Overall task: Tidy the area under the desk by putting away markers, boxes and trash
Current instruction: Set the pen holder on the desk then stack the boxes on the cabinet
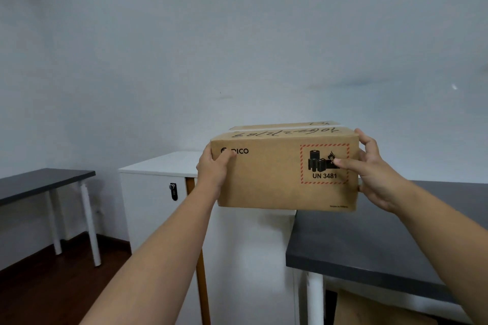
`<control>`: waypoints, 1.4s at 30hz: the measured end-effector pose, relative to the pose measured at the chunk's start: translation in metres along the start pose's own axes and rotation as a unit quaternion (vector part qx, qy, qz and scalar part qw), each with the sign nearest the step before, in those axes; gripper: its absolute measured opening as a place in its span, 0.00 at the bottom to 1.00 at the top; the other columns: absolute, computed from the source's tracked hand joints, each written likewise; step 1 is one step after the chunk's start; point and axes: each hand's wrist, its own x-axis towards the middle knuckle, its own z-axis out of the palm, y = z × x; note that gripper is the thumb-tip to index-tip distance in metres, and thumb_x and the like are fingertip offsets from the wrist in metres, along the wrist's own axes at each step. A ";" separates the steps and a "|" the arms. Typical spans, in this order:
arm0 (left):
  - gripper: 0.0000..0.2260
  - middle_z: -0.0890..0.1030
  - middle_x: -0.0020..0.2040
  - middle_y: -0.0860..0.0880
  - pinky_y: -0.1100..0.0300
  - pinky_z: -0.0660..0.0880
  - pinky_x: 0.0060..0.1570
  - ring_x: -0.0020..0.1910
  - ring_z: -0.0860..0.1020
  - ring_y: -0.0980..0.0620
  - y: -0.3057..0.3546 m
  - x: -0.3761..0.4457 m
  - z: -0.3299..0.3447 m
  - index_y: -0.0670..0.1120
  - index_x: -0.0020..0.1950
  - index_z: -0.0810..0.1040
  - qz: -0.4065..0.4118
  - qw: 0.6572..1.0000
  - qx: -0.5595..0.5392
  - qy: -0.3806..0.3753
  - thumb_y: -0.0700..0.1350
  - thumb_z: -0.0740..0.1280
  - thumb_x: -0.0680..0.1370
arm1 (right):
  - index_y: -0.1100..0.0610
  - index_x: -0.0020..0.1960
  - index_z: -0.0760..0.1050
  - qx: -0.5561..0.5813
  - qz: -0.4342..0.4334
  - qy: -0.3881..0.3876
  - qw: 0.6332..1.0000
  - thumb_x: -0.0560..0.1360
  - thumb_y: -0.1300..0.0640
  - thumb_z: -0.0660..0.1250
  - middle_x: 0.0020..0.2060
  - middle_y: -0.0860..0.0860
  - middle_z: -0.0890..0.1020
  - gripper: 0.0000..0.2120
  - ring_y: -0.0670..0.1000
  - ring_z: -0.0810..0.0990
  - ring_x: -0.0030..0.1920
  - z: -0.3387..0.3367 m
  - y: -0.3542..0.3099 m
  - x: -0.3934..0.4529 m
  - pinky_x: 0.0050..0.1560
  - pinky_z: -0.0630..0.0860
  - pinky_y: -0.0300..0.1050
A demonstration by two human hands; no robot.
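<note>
Head view: both hands' fingers (343, 163) clamp the ends of a brown cardboard shipping box (280, 174), its long axis spanning between them, above a white cabinet (158, 166).

Both arms extended forward and upward, forearms bare, converging from the lower frame edges toward centre. Left hand (213, 166) at the left end of the box (277, 179): thumb laid across the front face near the top corner, remaining fingers wrapped round the side, out of view. Right hand (375, 177) at the right end: thumb pressed flat on the front face over the printed label, fingers curled over the upper right edge and side. Wrists roughly level, right palm turned inward.
</note>
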 end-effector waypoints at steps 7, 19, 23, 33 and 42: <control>0.17 0.84 0.53 0.51 0.45 0.78 0.56 0.55 0.81 0.45 -0.009 0.030 -0.009 0.56 0.52 0.81 -0.019 0.999 -0.021 -0.027 0.56 0.70 0.64 | 0.36 0.75 0.52 -0.023 -0.005 -0.009 1.000 0.77 0.64 0.66 0.64 0.39 0.74 0.38 0.40 0.74 0.58 0.019 0.003 -0.002 0.55 0.70 0.50; 0.22 0.76 0.65 0.55 0.56 0.72 0.55 0.59 0.76 0.53 -0.034 0.099 -0.019 0.55 0.70 0.71 -0.001 1.000 0.000 -0.021 0.50 0.69 0.76 | 0.31 0.75 0.50 -0.105 0.002 -0.021 0.994 0.74 0.57 0.71 0.60 0.33 0.73 0.42 0.49 0.71 0.69 0.066 0.024 0.037 0.73 0.60 0.63; 0.38 0.61 0.78 0.50 0.48 0.63 0.74 0.75 0.65 0.47 -0.054 0.118 -0.023 0.55 0.80 0.57 0.000 0.995 0.096 -0.038 0.56 0.70 0.74 | 0.33 0.76 0.50 -0.108 0.002 -0.029 0.994 0.76 0.60 0.69 0.61 0.32 0.72 0.41 0.49 0.71 0.67 0.103 0.036 0.064 0.71 0.63 0.57; 0.39 0.57 0.80 0.54 0.43 0.58 0.77 0.79 0.57 0.54 -0.098 0.136 -0.025 0.60 0.80 0.56 0.041 0.989 0.034 -0.134 0.67 0.68 0.72 | 0.38 0.75 0.56 -0.149 0.052 -0.061 0.986 0.80 0.53 0.60 0.66 0.42 0.74 0.27 0.49 0.75 0.63 0.165 0.079 0.123 0.56 0.73 0.47; 0.59 0.40 0.81 0.58 0.42 0.52 0.75 0.81 0.46 0.52 -0.097 0.138 -0.027 0.67 0.77 0.35 0.135 0.968 0.133 -0.164 0.61 0.80 0.64 | 0.50 0.78 0.54 -0.219 0.122 0.129 0.960 0.80 0.55 0.63 0.76 0.54 0.62 0.30 0.56 0.65 0.73 0.136 0.118 0.159 0.68 0.64 0.52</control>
